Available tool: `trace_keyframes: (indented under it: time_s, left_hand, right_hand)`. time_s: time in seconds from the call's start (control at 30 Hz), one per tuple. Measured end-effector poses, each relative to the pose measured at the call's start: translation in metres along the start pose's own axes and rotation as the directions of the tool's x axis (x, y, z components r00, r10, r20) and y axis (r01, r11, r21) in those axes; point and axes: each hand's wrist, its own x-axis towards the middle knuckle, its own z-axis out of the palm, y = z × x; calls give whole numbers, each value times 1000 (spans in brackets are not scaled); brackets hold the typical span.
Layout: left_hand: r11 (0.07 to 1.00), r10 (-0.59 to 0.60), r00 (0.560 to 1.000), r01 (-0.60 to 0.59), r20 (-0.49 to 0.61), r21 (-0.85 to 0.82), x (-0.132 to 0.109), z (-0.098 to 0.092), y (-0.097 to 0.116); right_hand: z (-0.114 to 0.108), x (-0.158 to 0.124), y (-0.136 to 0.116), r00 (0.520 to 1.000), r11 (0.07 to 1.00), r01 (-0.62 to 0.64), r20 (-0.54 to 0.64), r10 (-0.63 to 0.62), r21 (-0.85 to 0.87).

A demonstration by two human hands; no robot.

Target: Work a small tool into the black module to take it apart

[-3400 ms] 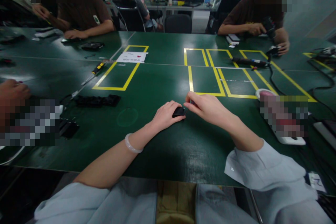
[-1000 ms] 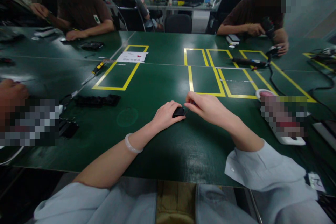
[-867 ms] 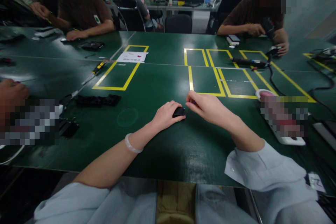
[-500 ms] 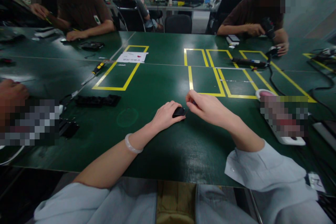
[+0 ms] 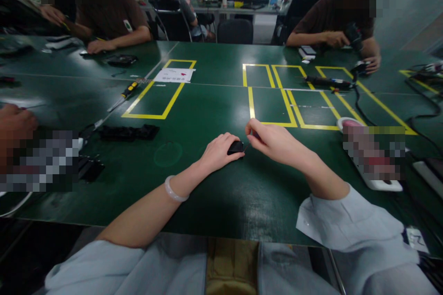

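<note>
While my left hand [image 5: 221, 151] clasps a small black block-shaped piece [image 5: 236, 148] down near the dark green, glossy tabletop [image 5: 207, 207], my right hand [image 5: 265, 137] pinches a slim dark rod [image 5: 246, 147] just to the right of it. The two hands are near each other but apart, with the rod slanting across the gap towards the block's right end; whether its tip touches, I cannot tell.

What has changed is slight: my right fingertips sit a little farther from the block than a few seconds ago, so more of the rod shows. My left hand and the block keep their place. I take this to mean that the fine work at that end is under way, the left hand steadying and the right making the small adjustments.

Beyond my right hand lie yellow tape outlines [image 5: 278, 124]; to the left, well apart, rests a lumpy black strip-shaped part [image 5: 128, 132].
</note>
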Motion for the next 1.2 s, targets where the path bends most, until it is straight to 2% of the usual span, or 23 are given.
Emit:
trace_keyframes:
  time_s: [1.2]
  left_hand:
    - [1000, 8, 1000, -8, -28, 3, 0, 5, -4]
  right_hand:
    - [3, 1, 0, 1000, 1000, -12, -2, 12, 15]
